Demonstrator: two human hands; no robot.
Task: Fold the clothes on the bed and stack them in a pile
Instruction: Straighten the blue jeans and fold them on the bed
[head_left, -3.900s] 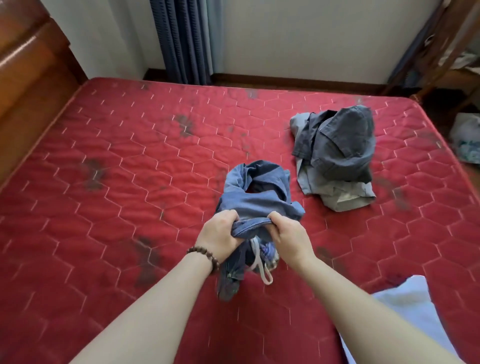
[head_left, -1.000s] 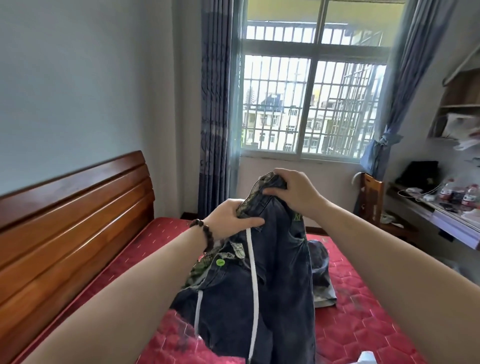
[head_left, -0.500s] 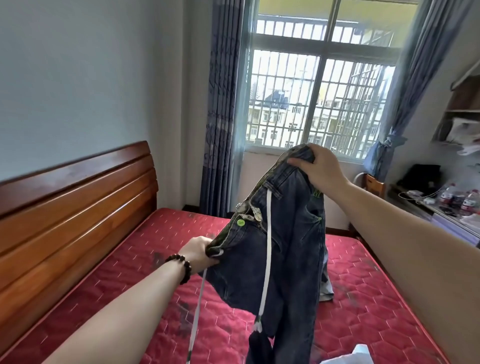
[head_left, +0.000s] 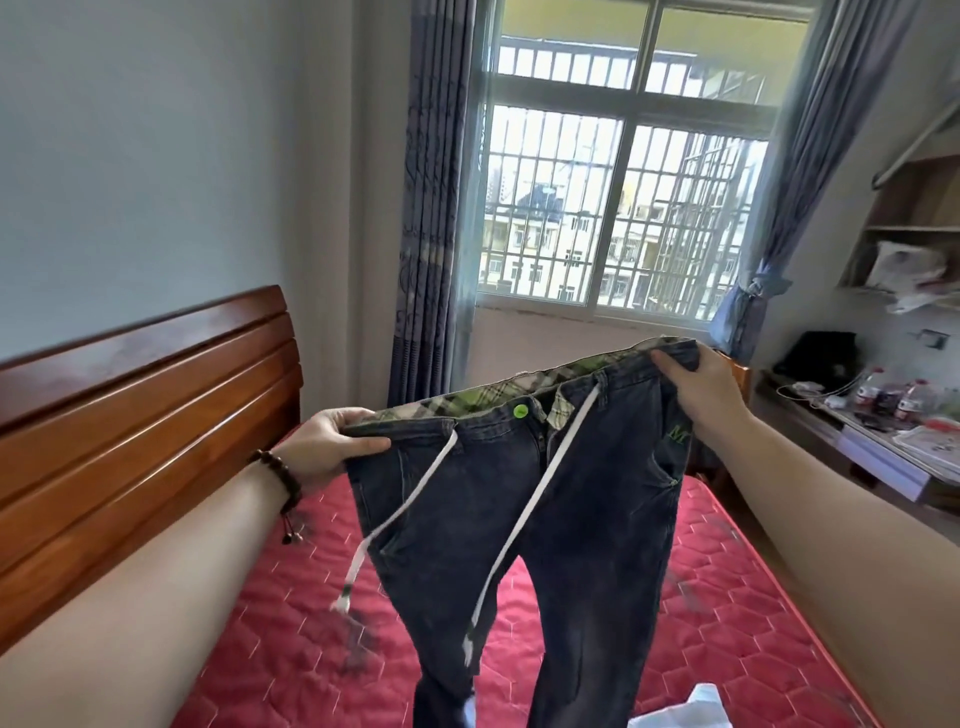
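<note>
Left hand (head_left: 332, 447) fingers (head_left: 363, 445) pinch the waistband corner of the jeans (head_left: 530, 525), thumb on the outer denim, the rest tucked behind the band. Right hand (head_left: 701, 395) does the same at the opposite corner, fingers (head_left: 670, 366) curled over the top edge, held a bit higher than the left, so the band slopes up toward the right.

What's changed: half a sec ago the left hand was low w/ the waist bunched and the right hand up high, the garment hanging sideways in a clump. Now both hands have pulled apart and the waistband is stretched nearly flat between them, front facing the wearer of the camera. The plaid lining (head_left: 488, 402) shows along the open top, the green button (head_left: 520, 411) sits roughly midway between the 2 grips, and 2 white drawstrings (head_left: 519, 519) dangle down the front below the fingers.

Both legs hang straight down under the hands, apart from each other, lower ends out of frame; the jeans look clear of the red mattress (head_left: 291, 623) below, but I can't tell for the hems.

Meaning for the task, imo: the shake-out is basically done and the piece is oriented, so it's ready for the 1st fold, prob. leg onto leg, then laid on the bed. Nothing folded or stacked yet from what's visible. Beyond the right hand a cluttered worktop (head_left: 883, 452) stands by the wall; a white item (head_left: 685, 714) pokes in at the bottom edge.
</note>
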